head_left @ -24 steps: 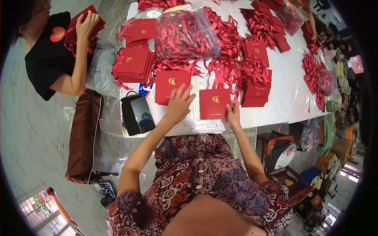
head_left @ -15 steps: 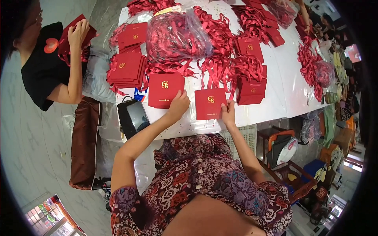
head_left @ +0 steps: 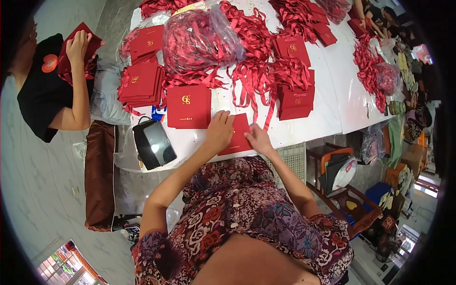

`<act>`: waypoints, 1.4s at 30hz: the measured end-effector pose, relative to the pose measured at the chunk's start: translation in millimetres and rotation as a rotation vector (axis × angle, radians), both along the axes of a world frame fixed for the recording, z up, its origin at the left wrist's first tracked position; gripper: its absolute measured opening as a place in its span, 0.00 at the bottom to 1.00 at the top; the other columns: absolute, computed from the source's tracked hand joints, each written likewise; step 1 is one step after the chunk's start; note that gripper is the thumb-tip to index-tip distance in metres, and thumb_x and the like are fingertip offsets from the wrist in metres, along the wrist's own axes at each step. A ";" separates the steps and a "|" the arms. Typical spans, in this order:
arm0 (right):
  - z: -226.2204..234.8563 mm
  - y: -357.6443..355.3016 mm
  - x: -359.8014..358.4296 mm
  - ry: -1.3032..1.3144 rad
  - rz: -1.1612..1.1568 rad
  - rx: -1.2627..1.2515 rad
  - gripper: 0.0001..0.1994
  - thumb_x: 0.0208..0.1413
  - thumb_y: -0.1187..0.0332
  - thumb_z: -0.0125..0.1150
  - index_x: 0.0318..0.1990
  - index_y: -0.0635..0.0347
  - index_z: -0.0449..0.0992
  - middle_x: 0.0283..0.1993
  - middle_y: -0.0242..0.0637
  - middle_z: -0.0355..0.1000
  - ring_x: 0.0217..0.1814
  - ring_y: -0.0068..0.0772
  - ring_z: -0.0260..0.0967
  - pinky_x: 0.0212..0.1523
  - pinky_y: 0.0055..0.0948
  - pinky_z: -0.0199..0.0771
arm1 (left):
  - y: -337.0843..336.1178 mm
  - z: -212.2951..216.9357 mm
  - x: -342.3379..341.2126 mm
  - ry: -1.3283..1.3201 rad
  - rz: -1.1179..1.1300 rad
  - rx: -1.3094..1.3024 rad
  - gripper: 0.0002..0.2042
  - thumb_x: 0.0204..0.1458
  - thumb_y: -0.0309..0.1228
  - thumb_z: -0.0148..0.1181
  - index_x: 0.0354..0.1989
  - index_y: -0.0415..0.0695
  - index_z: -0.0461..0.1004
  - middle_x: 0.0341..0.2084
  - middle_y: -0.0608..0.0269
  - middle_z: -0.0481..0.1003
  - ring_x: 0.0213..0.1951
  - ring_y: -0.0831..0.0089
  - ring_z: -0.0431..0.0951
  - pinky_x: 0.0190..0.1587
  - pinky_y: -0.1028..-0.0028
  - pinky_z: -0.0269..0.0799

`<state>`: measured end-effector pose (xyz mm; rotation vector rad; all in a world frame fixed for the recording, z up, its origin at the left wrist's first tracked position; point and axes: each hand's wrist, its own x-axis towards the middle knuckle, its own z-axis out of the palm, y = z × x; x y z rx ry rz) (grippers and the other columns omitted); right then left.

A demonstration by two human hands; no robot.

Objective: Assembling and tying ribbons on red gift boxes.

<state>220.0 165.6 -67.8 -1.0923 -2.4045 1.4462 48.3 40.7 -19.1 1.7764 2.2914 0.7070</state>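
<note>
Right hand's grip: the right hand (head_left: 254, 137) is closed on the right edge of a flat red paper bag (head_left: 241, 137), thumb reaching over that edge, the other fingers curled.
Left hand's grip: the left hand (head_left: 222, 131) lies across the bag's left part, fingers bent and close together; whether they pinch it or only rest on it, I cannot tell.
Bag in hand: just below the centre of the frame, at the near edge of a white table (head_left: 327, 97), tilted slightly, its gold emblem partly covered by fingers.
Beside the left hand: a neat pile of red bags (head_left: 189, 108), the top one lying flat with its gold emblem showing.
Left side of the table: a black case with a glossy dark panel (head_left: 156, 143), and above it a stack of ribbon-handled bags (head_left: 140, 83).
Upper middle: a clear plastic sack (head_left: 199, 40) full of red ribbon, with loose red ribbons (head_left: 251, 84) to its lower right.
Right of centre: another stack of red bags (head_left: 297, 102), topped with ribbon.
Upper left: a co-worker's hand (head_left: 78, 46) holding red bags against a black top (head_left: 35, 90) with an orange-red heart.
Lower right: a wooden chair (head_left: 349, 202).
</note>
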 end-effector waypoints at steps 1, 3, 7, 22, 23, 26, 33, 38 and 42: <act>12.4 0.7 -1.5 -0.117 0.131 0.087 0.14 0.56 0.62 0.63 0.39 0.61 0.69 0.26 0.45 0.70 0.28 0.54 0.70 0.33 0.45 0.70 | 0.0 -3.9 6.9 -0.005 -0.001 -0.002 0.27 0.44 0.30 0.65 0.55 0.38 0.67 0.53 0.47 0.68 0.58 0.51 0.64 0.58 0.56 0.63; 19.1 3.8 -5.5 -0.094 0.123 0.213 0.12 0.56 0.62 0.62 0.36 0.62 0.70 0.31 0.49 0.72 0.34 0.58 0.71 0.36 0.49 0.70 | -0.6 -11.0 16.7 0.019 0.096 -0.072 0.34 0.44 0.35 0.68 0.61 0.37 0.63 0.57 0.46 0.66 0.60 0.50 0.63 0.60 0.56 0.62; 23.4 32.4 -20.7 -0.082 -0.056 0.390 0.08 0.57 0.72 0.58 0.43 0.58 0.72 0.39 0.46 0.71 0.40 0.53 0.72 0.41 0.44 0.73 | -7.9 -29.7 24.5 0.034 0.183 -0.206 0.41 0.42 0.39 0.70 0.65 0.37 0.59 0.60 0.45 0.64 0.61 0.50 0.63 0.61 0.56 0.60; 16.7 49.4 29.7 -0.356 0.023 0.580 0.09 0.45 0.72 0.64 0.36 0.59 0.74 0.41 0.43 0.68 0.43 0.50 0.69 0.43 0.45 0.74 | -8.1 -12.1 20.9 0.022 0.184 -0.185 0.27 0.36 0.36 0.74 0.45 0.43 0.69 0.39 0.56 0.69 0.46 0.58 0.68 0.49 0.60 0.63; 20.4 48.9 33.3 -0.360 0.020 0.578 0.09 0.45 0.72 0.64 0.36 0.59 0.74 0.41 0.43 0.68 0.43 0.50 0.69 0.43 0.45 0.74 | -9.0 -9.5 21.0 0.019 0.182 -0.156 0.26 0.37 0.34 0.73 0.46 0.44 0.69 0.38 0.56 0.69 0.45 0.58 0.68 0.47 0.60 0.62; 45.7 40.7 23.8 -0.193 0.054 0.443 0.14 0.43 0.72 0.66 0.40 0.58 0.75 0.43 0.43 0.66 0.47 0.48 0.66 0.44 0.43 0.74 | -13.2 -9.1 16.7 0.014 0.186 -0.126 0.25 0.38 0.32 0.72 0.46 0.45 0.70 0.37 0.57 0.69 0.44 0.58 0.68 0.46 0.60 0.61; 11.5 32.0 22.4 -0.001 0.353 0.595 0.09 0.47 0.70 0.66 0.35 0.51 0.73 0.34 0.34 0.68 0.44 0.39 0.66 0.40 0.40 0.66 | -15.1 -9.6 14.3 -0.059 0.201 -0.146 0.20 0.41 0.29 0.70 0.45 0.48 0.72 0.37 0.58 0.71 0.44 0.59 0.70 0.46 0.62 0.61; 42.2 27.7 2.7 0.099 0.310 0.300 0.05 0.57 0.71 0.58 0.39 0.59 0.70 0.37 0.43 0.70 0.39 0.50 0.69 0.40 0.45 0.67 | -14.3 -9.8 9.2 -0.150 0.208 -0.172 0.16 0.45 0.27 0.66 0.44 0.47 0.74 0.33 0.60 0.77 0.40 0.60 0.75 0.44 0.61 0.63; 63.6 6.8 -17.3 0.195 0.233 0.208 0.07 0.60 0.69 0.56 0.41 0.62 0.69 0.38 0.48 0.70 0.39 0.56 0.71 0.37 0.45 0.71 | -9.3 -4.5 2.6 -0.407 0.240 -0.169 0.11 0.48 0.30 0.62 0.41 0.47 0.77 0.29 0.59 0.80 0.36 0.61 0.78 0.44 0.60 0.64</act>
